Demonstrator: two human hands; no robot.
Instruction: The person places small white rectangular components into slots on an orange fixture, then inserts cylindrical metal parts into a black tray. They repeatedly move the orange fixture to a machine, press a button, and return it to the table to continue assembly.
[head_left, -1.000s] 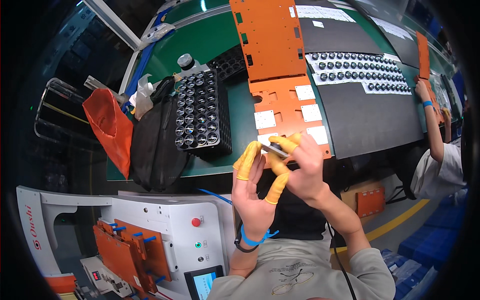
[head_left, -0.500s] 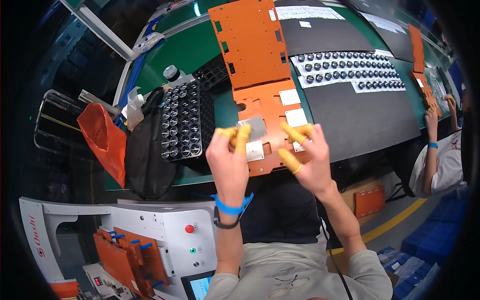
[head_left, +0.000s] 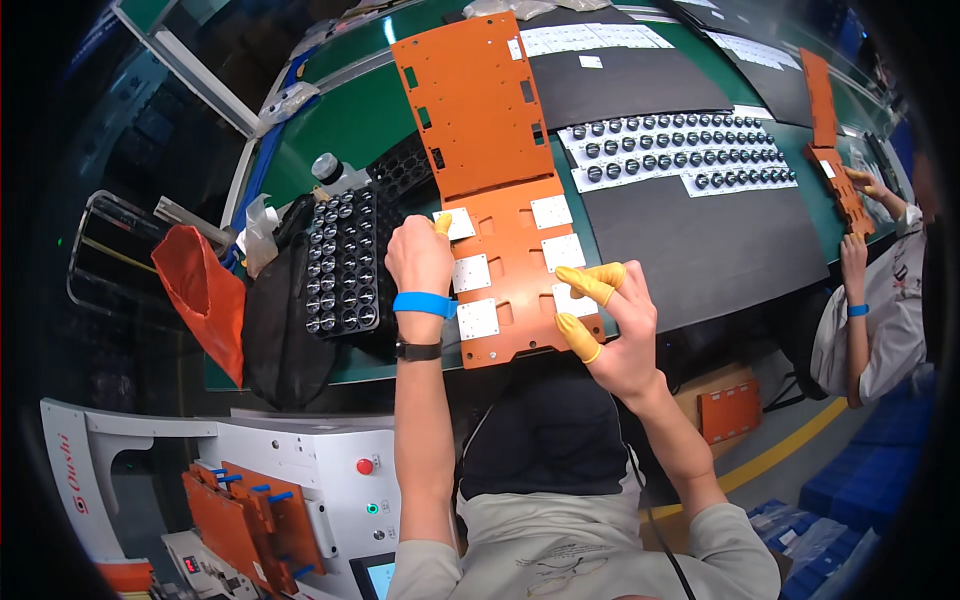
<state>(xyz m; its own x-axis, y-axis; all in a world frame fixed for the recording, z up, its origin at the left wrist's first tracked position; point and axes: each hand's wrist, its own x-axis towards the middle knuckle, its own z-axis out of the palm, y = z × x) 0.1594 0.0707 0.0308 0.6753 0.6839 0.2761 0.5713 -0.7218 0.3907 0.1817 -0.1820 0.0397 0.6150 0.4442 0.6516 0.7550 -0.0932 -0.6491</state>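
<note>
An orange fixture board (head_left: 515, 262) lies on the bench in front of me, its hinged orange lid (head_left: 470, 105) folded back. Several square white plates with small holes sit in its two columns of recesses. My left hand (head_left: 420, 255), with yellow finger cots, has its fingers closed at the left edge of the far-left white plate (head_left: 461, 224); its other fingertips are mostly hidden. Beside the near-right white plate (head_left: 572, 300), my right hand (head_left: 622, 335) holds nothing, its yellow-covered thumb and forefinger spread apart.
Left of the board stands a black tray (head_left: 345, 260) of round lens-like parts, with a clear bottle (head_left: 326, 168) behind. On the right, black-knobbed parts (head_left: 680, 155) stand in rows on white sheets over a black mat (head_left: 690, 250). A co-worker's hands (head_left: 868, 190) work at another orange board.
My left hand has moved left and away from me, bringing a thin plate from mid-board to the far-left recess. The right hand stays nearly in place. The view has shifted slightly.
</note>
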